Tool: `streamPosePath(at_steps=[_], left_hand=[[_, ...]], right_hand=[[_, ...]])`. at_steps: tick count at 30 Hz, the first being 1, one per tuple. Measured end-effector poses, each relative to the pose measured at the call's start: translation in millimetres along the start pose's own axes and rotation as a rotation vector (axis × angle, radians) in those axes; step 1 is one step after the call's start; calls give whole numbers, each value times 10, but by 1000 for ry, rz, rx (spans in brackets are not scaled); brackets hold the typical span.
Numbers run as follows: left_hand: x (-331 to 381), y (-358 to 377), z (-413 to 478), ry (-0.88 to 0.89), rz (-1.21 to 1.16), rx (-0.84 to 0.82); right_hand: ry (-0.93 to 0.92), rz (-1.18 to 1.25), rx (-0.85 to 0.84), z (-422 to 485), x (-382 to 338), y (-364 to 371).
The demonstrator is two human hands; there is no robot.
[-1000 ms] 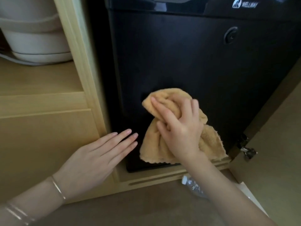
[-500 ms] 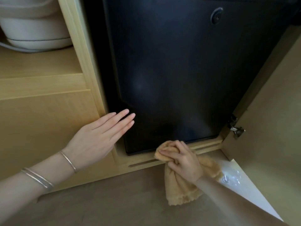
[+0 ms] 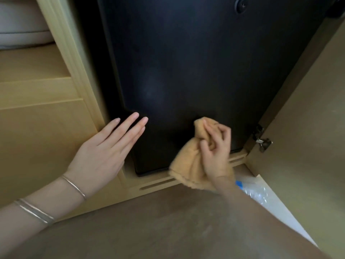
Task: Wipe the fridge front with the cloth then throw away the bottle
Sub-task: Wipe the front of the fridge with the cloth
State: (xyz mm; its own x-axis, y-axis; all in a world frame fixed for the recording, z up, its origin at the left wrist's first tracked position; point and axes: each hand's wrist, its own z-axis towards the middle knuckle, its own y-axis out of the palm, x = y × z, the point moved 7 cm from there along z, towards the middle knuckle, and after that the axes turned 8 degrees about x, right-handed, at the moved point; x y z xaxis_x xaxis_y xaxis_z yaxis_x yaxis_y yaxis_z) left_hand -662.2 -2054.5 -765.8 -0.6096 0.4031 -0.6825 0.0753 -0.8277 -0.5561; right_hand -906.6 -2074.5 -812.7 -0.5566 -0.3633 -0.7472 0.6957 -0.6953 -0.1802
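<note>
Brown floor (image 3: 149,230) — a clear plastic bottle (image 3: 255,193) (blue cap) lies on it, beside the cabinet base.

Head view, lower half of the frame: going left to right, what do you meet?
Bracelets → left hand flat by the fridge edge → orange cloth → right hand gripping it → plastic bottle on the floor → door hinge.
</note>
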Motion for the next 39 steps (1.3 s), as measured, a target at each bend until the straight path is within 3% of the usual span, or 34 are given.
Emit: streamPosePath(at_steps=[3, 8, 10, 13, 16, 19, 21, 25, 29, 31, 36, 39], left_hand=[[13, 5, 9, -5, -6, -13], [-7, 29, -7, -25, -38, -7], [-7, 26, -3, -32, -44, -9], [5, 17, -1, -32, -42, 0], [-2, -3, 1, -35, -43, 20], [3, -17, 14, -19, -44, -1], [17, -27, 30, -6, -69, -28], [70, -18, 86, 3, -151, -34], [179, 23, 166, 42, -200, -15], [189, 33, 226, 49, -201, -7], [199, 42, 218, 91, -165, -11], [187, 61, 91, 98, -155, -31]], right_hand=[[8, 15, -40, -354, -65, 325], [-208, -162, -227, -777, -71, 652], [-258, -322, -408, -1003, 54, 775], [-62, -516, -815, -1308, 315, 913], [-90, -521, -1209, -1509, 205, 904], [-52, -427, -1359, -1480, 105, 606], [17, -343, -1297, -1340, 151, 340], [7, -312, -847, -803, 295, -227], [127, -211, -489, -413, 441, -640], [152, -188, -461, -381, 486, -694], [116, -145, -663, -742, 436, -346], [68, -163, -674, -976, 249, 13]])
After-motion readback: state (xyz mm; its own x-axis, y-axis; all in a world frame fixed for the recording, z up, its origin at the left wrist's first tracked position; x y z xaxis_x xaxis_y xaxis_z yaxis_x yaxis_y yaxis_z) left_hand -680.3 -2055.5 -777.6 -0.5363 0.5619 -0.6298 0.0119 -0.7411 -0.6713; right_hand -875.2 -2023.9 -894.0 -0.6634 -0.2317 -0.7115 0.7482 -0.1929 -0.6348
